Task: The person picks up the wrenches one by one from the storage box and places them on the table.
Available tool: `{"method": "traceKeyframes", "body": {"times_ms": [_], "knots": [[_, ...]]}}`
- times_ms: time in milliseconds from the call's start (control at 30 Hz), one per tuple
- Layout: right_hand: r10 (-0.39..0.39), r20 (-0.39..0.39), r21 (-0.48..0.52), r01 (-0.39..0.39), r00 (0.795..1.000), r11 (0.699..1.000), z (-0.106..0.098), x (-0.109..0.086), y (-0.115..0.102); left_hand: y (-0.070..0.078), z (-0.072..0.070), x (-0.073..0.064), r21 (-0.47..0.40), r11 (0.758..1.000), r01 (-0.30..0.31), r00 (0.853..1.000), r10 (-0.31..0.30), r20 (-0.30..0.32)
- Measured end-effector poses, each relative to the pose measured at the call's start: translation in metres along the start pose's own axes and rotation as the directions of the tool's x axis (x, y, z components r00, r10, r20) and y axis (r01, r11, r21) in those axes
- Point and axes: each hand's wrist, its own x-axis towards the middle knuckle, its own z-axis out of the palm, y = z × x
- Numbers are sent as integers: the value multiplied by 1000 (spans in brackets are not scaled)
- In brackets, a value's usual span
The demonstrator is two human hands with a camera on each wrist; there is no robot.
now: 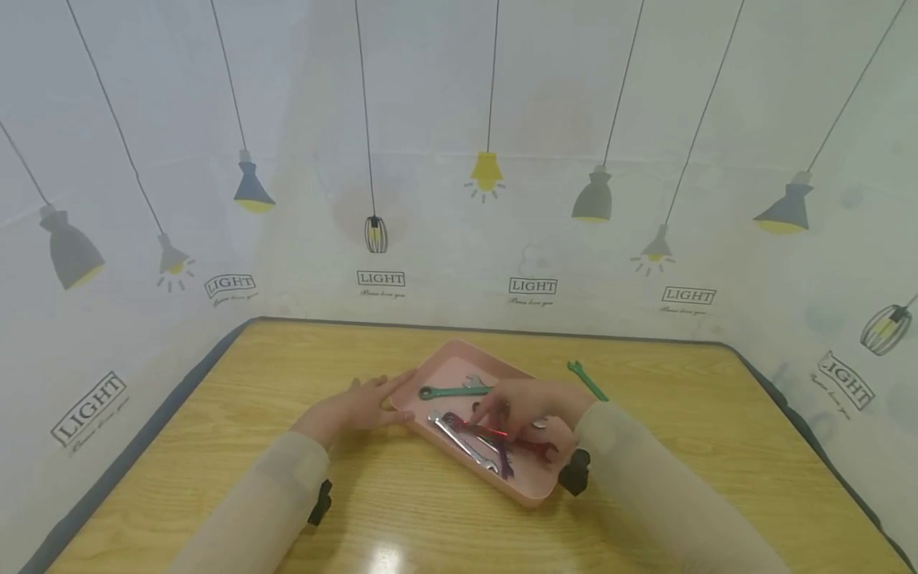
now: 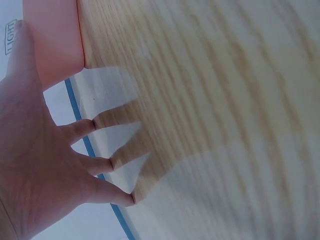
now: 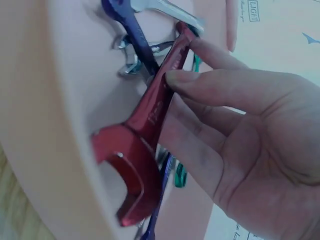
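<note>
My right hand (image 1: pixel 534 401) reaches into a pink tray (image 1: pixel 495 359) and pinches the handle of a red wrench (image 3: pixel 156 102) between thumb and fingers. The wrench's open end points toward the tray's near wall. My left hand (image 1: pixel 355 410) spreads its fingers at the tray's left end, with the thumb along the outer wall in the left wrist view. Around the red wrench lie a green wrench (image 1: pixel 455 391), a silver wrench (image 1: pixel 466 445) and a purple wrench (image 1: pixel 506 464). My right hand hides part of the pile.
Another green wrench (image 1: pixel 588 381) lies on the wooden table (image 1: pixel 301 355), behind and right of the tray. A white backdrop (image 1: pixel 430 191) printed with lamps encloses the table's back and sides. Black wrist devices show under both sleeves.
</note>
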Motion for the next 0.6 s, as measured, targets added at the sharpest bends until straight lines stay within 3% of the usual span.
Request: {"method": "traceKeyframes", "body": {"times_ms": [167,333,600], "knots": [[5,-44,-11,-5,999,1000,-5,-7,2,1,0,0,-1,1000,0,1000,0,4],[50,-75,85,-44,996,995,-9,-13,7,2,1,0,-9,1000,12,1000,-12,3],[49,-157,114,-31,986,993,-23,-32,10,1,0,0,-15,1000,21,1000,-21,4]]}}
